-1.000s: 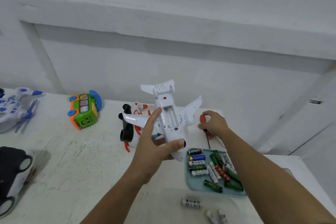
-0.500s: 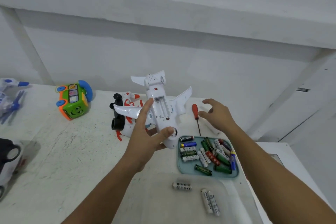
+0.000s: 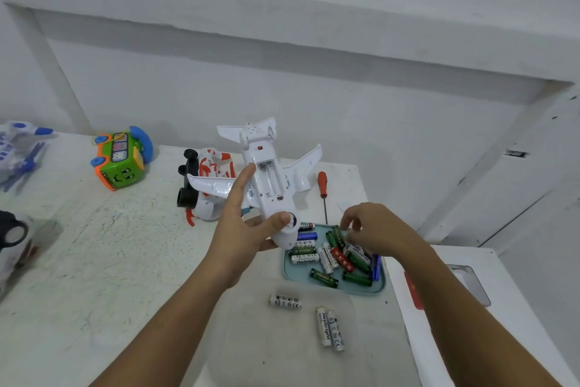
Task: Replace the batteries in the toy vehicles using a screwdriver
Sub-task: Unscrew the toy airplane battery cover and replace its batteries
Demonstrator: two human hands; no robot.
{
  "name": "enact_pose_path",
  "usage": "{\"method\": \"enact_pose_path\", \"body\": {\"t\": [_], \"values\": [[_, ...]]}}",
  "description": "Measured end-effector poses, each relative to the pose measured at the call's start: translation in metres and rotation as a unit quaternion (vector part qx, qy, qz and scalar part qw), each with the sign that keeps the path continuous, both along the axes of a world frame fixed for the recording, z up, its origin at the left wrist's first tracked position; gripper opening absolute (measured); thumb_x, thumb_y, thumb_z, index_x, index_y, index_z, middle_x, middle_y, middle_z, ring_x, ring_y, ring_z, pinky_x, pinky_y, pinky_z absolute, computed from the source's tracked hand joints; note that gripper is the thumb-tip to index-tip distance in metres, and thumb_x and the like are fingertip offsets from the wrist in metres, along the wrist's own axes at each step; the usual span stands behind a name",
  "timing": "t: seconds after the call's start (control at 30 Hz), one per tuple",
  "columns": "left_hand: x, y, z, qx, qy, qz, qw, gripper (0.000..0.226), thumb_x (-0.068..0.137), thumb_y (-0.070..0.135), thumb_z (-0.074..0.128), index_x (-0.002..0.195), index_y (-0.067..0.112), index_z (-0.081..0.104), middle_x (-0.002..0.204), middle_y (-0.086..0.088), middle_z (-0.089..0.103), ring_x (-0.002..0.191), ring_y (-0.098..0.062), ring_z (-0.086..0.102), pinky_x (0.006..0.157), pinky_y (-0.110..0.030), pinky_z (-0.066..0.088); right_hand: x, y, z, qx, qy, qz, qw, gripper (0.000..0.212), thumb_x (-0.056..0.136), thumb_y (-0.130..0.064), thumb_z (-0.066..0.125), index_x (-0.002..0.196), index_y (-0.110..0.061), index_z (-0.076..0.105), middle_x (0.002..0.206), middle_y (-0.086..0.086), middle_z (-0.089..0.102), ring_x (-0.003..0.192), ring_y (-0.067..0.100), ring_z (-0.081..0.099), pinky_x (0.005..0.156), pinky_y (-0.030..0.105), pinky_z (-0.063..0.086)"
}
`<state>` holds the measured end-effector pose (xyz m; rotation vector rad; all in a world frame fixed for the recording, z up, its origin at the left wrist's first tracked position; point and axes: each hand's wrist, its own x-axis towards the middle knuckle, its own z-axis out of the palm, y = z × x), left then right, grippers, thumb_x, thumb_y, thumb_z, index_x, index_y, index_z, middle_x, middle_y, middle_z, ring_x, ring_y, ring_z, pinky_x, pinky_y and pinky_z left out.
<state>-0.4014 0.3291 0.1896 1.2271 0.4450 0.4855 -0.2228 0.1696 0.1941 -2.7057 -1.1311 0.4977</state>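
At the bottom centre of the frame, three loose batteries (image 3: 329, 328) lie on a clear shallow tray (image 3: 238, 339). One lies apart and two lie side by side with their long axes running almost up and down the picture.

Just above them is a teal tray (image 3: 287, 272) that holds a heap of batteries (image 3: 342, 259) in green, red, blue and white, pointing many ways. The right hand (image 3: 375, 229) is over the upper right part of this tray with its fingers bent down among the batteries. I cannot tell if it already pinches one.

In the centre, the left hand (image 3: 248, 229) grips the white toy plane (image 3: 270, 181) above the table (image 3: 94, 276), thumb on the nose and forefinger along the body. The plane is belly up. Its long axis runs from the nose at lower right, just over the teal tray's edge, to the tail at upper left. The battery compartment (image 3: 270, 178) is open and no batteries lie in it.

To the right of the plane, the screwdriver (image 3: 323, 187) lies on the table, orange handle away from the camera, shaft towards the tray.

Behind the plane lies a white and orange toy (image 3: 205, 184) with black wheels. Farther left stands a green toy bus (image 3: 120, 162). At the left edge are a blue and white toy (image 3: 18, 148) and a black and white toy (image 3: 12, 239).
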Motion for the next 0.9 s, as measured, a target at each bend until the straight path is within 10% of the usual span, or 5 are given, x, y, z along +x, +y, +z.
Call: {"method": "enact_pose_path", "body": {"t": [0.6, 0.9], "values": [[-0.001, -0.020, 0.002, 0.001, -0.017, -0.026, 1.000, 0.098, 0.062, 0.009, 0.081, 0.140, 0.049, 0.036, 0.139, 0.002, 0.053, 0.093, -0.011, 0.071, 0.062, -0.035, 0.059, -0.013, -0.028, -0.005, 0.133, 0.064, -0.025, 0.989, 0.015, 0.089, -0.014, 0.062, 0.091, -0.028, 0.059, 0.086, -0.006, 0.063, 0.078, 0.008, 0.060, 0.067, 0.018, 0.052], [0.000, -0.023, -0.001, 0.021, -0.022, -0.025, 0.999, 0.108, 0.048, 0.010, 0.096, 0.133, 0.054, 0.045, 0.137, 0.001, 0.056, 0.103, -0.022, 0.069, 0.066, -0.044, 0.060, -0.037, 0.002, 0.041, 0.452, 0.371, -0.148, 0.798, 0.019, 0.089, 0.010, 0.057, 0.103, -0.001, 0.062, 0.082, 0.016, 0.056, 0.067, 0.023, 0.067, 0.059, 0.039, 0.061]]}}
